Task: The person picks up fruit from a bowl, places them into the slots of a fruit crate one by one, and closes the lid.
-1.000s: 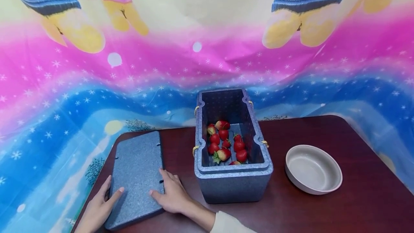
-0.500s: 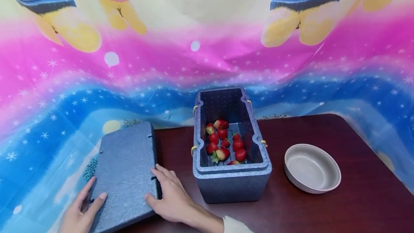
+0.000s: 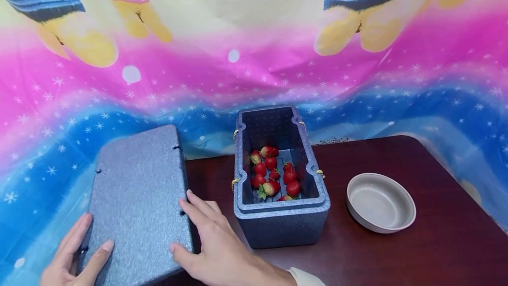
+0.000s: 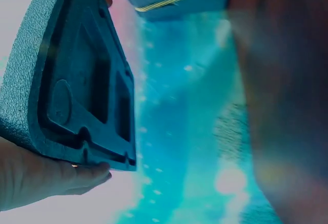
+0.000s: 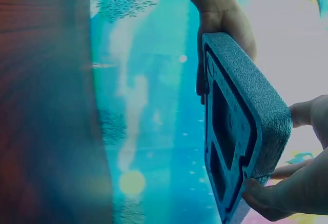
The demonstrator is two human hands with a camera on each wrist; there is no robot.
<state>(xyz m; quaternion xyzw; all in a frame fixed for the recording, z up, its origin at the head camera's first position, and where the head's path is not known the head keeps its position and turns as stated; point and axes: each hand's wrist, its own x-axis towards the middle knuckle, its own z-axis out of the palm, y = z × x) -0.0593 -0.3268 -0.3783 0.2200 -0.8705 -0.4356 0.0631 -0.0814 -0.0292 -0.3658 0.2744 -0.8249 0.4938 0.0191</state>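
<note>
The foam box (image 3: 281, 180) stands open on the surface (image 3: 397, 259), so the uncovering looks done, and its lid (image 3: 139, 206) hangs lifted off to the left, not yet set down. My left hand (image 3: 73, 261) grips the lid's outer edge and my right hand (image 3: 214, 244) its inner edge. The strawberries (image 3: 274, 173) lie in the box and the bowl (image 3: 381, 202) to its right holds nothing.
</note>
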